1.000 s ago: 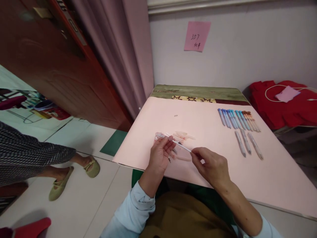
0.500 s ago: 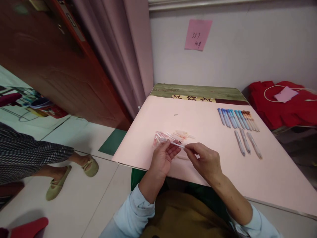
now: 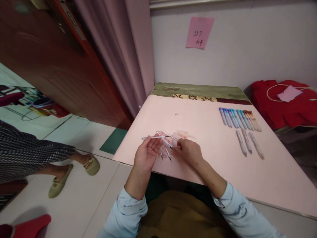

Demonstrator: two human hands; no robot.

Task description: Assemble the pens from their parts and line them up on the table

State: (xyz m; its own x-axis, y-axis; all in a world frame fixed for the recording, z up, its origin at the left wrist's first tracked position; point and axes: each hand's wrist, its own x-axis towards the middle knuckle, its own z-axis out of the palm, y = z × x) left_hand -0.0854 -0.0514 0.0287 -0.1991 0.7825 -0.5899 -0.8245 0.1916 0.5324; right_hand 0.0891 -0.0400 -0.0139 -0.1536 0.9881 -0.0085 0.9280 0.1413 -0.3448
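My left hand [image 3: 146, 153] is palm up over the table's near left part, with a thin white pen refill [image 3: 159, 137] held level under its thumb, dark tip pointing right. Beneath and beside it lies a loose heap of white refills [image 3: 167, 142] with dark tips, mixed with pinkish see-through pieces. My right hand [image 3: 192, 150] is closed at the heap's right side, its fingertips down among the pieces; what they grip, if anything, is hidden. Just beyond that hand lie more pale, clear pen parts [image 3: 187, 134].
Blue and brown pens [image 3: 239, 119] lie in a row at the right, with three grey-white pens [image 3: 247, 143] nearer. A pink note [image 3: 200, 33] is on the wall. Red cloth [image 3: 269, 105] is beyond the table [image 3: 210, 168]. A person's legs and shoes [image 3: 60, 181] are at the left.
My hands have moved apart from the refill they both touched; the left shifted left with a refill, the right went left and down to the heap. Several refills now lie spread out.
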